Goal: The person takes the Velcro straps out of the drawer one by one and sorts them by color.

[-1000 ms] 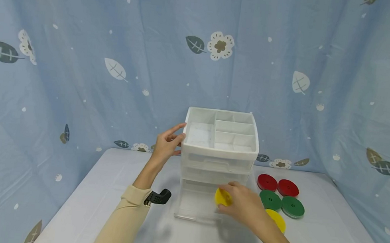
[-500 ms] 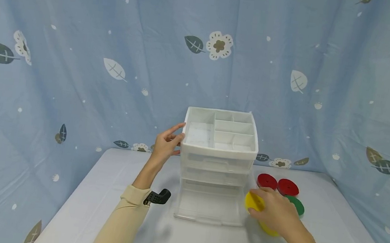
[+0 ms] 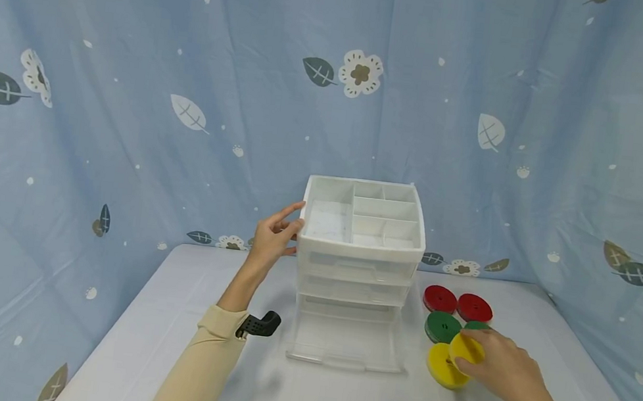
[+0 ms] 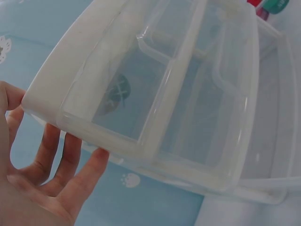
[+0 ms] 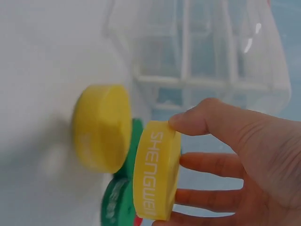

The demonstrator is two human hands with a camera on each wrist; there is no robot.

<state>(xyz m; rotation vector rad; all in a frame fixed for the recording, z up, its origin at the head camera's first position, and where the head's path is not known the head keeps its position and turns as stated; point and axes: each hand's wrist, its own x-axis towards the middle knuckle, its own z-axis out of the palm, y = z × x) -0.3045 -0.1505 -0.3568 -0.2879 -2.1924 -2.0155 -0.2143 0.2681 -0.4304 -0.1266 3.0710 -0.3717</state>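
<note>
In the head view, my right hand [image 3: 511,367] pinches a yellow disc [image 5: 157,169], its edge lettered SHENGWEI, thumb on one side and fingers on the other. It is tilted over the right part of a second yellow disc [image 3: 442,368] on the table. My left hand [image 3: 271,238] rests its fingertips against the left side of a white plastic drawer unit [image 3: 360,251]. Those fingers [image 4: 70,153] are spread along the unit's edge in the left wrist view. The clear bottom drawer [image 3: 344,342] is pulled out, with nothing visible inside.
Two red discs [image 3: 440,299] lie right of the unit. In front of them are two green discs [image 3: 442,327], one partly hidden by my right hand. Divided compartments [image 3: 388,209] form the unit's top. A blue patterned curtain [image 3: 241,72] hangs behind the white table [image 3: 198,286].
My right hand has moved right with the yellow disc, from over the pulled-out drawer to the other yellow disc. My left hand has stayed at the unit's side.
</note>
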